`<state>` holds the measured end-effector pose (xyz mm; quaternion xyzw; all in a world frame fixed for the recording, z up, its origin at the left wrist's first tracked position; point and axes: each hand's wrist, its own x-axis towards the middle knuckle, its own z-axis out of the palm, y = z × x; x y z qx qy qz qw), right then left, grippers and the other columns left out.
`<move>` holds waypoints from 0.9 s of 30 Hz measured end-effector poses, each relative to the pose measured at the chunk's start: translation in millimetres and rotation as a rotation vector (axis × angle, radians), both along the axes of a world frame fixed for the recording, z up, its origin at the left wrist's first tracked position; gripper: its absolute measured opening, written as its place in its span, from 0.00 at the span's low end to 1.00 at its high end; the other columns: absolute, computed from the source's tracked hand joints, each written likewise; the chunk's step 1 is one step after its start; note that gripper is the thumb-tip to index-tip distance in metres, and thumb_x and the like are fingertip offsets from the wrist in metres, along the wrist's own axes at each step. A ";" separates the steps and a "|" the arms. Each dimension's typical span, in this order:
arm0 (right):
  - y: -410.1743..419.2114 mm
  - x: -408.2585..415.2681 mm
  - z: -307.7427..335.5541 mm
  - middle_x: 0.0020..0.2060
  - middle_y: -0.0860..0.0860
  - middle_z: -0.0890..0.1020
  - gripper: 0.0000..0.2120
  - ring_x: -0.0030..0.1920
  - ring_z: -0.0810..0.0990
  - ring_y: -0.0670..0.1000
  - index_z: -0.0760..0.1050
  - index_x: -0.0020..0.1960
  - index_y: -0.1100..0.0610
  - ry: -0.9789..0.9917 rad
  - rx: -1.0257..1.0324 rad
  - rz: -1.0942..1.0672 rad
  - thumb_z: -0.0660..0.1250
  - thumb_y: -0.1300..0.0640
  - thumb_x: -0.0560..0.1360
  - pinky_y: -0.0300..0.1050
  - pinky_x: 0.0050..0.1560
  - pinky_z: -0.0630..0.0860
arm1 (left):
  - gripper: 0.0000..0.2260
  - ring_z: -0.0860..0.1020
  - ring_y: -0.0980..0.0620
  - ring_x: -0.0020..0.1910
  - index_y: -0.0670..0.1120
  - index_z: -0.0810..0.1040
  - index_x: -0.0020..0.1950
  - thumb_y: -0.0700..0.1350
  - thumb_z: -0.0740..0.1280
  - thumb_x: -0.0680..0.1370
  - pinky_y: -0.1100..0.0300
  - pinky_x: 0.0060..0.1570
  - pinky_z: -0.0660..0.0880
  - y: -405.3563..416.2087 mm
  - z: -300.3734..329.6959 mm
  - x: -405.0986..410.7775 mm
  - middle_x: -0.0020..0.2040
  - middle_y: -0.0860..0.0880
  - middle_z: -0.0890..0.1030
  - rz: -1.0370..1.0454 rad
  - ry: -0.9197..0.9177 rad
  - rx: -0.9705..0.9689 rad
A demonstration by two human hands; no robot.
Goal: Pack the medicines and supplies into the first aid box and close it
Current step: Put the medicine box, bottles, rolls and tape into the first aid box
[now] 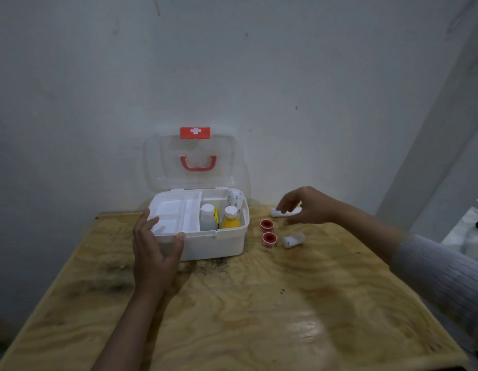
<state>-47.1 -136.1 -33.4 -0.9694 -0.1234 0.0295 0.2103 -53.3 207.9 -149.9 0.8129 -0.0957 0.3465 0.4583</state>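
Left grip (pixel 154 245) spread wide, thumb and fingers apart, pressed on the front left corner of the first aid box (pixel 213 245); thumb tip on the front rim, fingers up by the left edge of the white tray (pixel 176 214). Not closed around anything. Right grip (pixel 307 206) out over the tabletop (pixel 259 303), fingers loose and apart, curled down above a white roll (pixel 284 212). Blurry there, so cannot tell whether touching the roll or just over it. Grey sleeve (pixel 441 271) on that arm.

Box open, near the far edge of the tabletop, close to the wall. Clear lid (pixel 162 162) standing up at the back, with a red latch (pixel 195 133) on top and a red handle (pixel 198 164) below it. Inside on the left, the white tray with small sections, nothing in them. Inside on the right, a white bottle (pixel 207 218) upright, a yellow bottle (pixel 230 219) with a white cap beside it, and a wrapped bandage roll (pixel 235 200) leaning in the back right corner.

Still outside, just right of the box: two small red tape rolls (pixel 267 225) one in front of the other, then another white roll (pixel 293 240) lying on its side beside the nearer one. White roll under the right grip farther back.
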 end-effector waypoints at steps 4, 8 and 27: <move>-16.7 -17.5 -20.0 0.46 0.45 0.83 0.16 0.46 0.80 0.45 0.81 0.51 0.53 0.105 -0.054 -0.037 0.77 0.55 0.64 0.37 0.46 0.77 | 0.27 0.63 0.44 0.71 0.46 0.62 0.66 0.58 0.62 0.72 0.50 0.61 0.68 -1.1 1.2 -1.3 0.73 0.44 0.62 -0.006 0.010 -0.001; -23.9 -25.5 -42.1 0.46 0.47 0.83 0.12 0.46 0.80 0.46 0.82 0.48 0.51 0.101 -0.050 -0.068 0.76 0.57 0.65 0.40 0.46 0.77 | 0.28 0.63 0.44 0.71 0.44 0.63 0.65 0.58 0.62 0.72 0.52 0.62 0.66 -1.6 2.7 -2.6 0.73 0.43 0.62 -0.014 0.012 -0.001; 70.1 -27.5 44.2 0.41 0.50 0.83 0.05 0.41 0.81 0.47 0.83 0.44 0.55 -0.353 0.345 0.087 0.75 0.60 0.68 0.37 0.42 0.79 | 0.30 0.60 0.58 0.69 0.49 0.62 0.70 0.57 0.67 0.73 0.53 0.66 0.66 2.2 19.7 -11.2 0.74 0.50 0.61 -0.051 0.171 -0.051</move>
